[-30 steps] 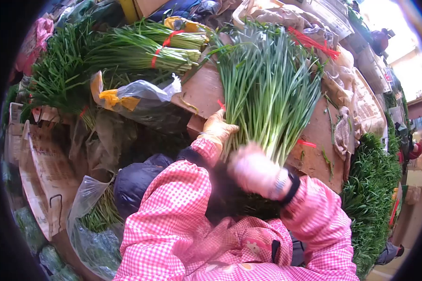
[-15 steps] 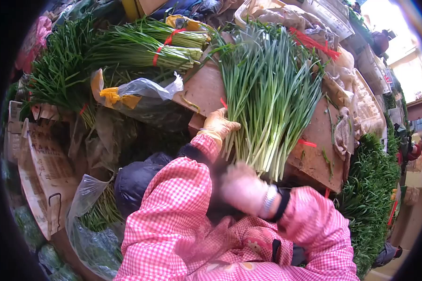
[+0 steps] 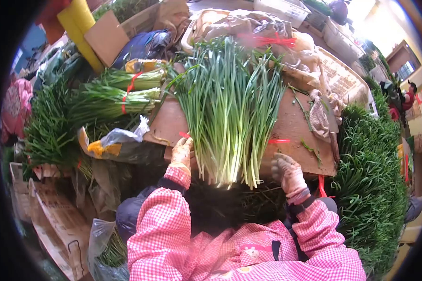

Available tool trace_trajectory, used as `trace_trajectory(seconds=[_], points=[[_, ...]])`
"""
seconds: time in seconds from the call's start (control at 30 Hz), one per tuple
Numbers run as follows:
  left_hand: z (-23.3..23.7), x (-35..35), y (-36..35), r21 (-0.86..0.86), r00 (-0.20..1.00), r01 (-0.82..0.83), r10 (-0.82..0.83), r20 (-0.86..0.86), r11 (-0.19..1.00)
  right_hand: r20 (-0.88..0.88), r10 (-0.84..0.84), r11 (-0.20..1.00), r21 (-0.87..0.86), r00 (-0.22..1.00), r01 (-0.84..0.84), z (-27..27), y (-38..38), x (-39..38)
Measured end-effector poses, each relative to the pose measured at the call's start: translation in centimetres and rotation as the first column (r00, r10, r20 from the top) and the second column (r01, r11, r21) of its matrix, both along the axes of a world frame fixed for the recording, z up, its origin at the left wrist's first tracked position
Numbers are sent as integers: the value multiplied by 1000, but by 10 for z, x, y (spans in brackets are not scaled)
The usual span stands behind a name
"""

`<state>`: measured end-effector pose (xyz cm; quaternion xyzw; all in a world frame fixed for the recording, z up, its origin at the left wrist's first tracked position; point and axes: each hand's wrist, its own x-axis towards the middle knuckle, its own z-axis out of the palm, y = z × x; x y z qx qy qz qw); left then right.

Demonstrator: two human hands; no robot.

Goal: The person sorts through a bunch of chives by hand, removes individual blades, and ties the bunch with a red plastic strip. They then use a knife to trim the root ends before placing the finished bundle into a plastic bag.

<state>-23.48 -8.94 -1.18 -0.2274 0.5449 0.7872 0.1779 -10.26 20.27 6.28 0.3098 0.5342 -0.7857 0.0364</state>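
Note:
A broad bunch of green chives (image 3: 229, 112) lies spread on a brown board (image 3: 293, 124), pale cut ends towards me. A red tie (image 3: 279, 141) runs beneath the bunch, with an end showing on either side. My left hand (image 3: 181, 153), in a stained pale glove, is left of the stalks. Its fingers stretch up to the tie's left end, fingertips right at it. My right hand (image 3: 287, 173), also gloved, is at the board's front edge below the tie's right end. Its fingers are slightly curled and apart, holding nothing.
Chive bundles bound with red ties (image 3: 131, 93) lie at the left. More red ties (image 3: 274, 41) rest on cloth beyond the board. A knife blade (image 3: 330, 114) and a rag (image 3: 319, 114) lie at the board's right edge. Chives (image 3: 370, 187) are heaped at right; a cardboard carton (image 3: 56, 225) stands at left.
My right hand, blurred near the stalk ends before, has moved right to the board's edge. My left hand has shifted off the stalks to the tie's left end. The view has tilted up.

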Motion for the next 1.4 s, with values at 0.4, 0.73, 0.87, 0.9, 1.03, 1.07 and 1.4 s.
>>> trace_trajectory(seconds=[0.4,0.73,0.87,0.9,1.03,1.07,1.4], points=[[-11,0,8,-165,962,-256,235,-137,952,-39,-142,985,92,989,145,-26,11,-42],[27,5,26,143,958,-286,284,35,948,-236,-175,982,27,956,187,-35,10,-49],[16,2,17,114,971,-240,239,27,964,-493,190,852,513,849,107,-37,14,-53],[7,1,17,54,970,-231,235,-65,971,-495,206,887,458,844,53,-31,15,-53],[8,2,20,-109,973,-220,210,-98,969,-451,380,876,457,808,-157,-18,11,-63],[15,5,22,-122,975,-179,159,-155,976,-481,414,869,462,772,-178,-11,6,-68],[69,-6,27,-482,889,-57,-176,-423,874,-572,706,700,653,418,-289,17,-88,-137]])
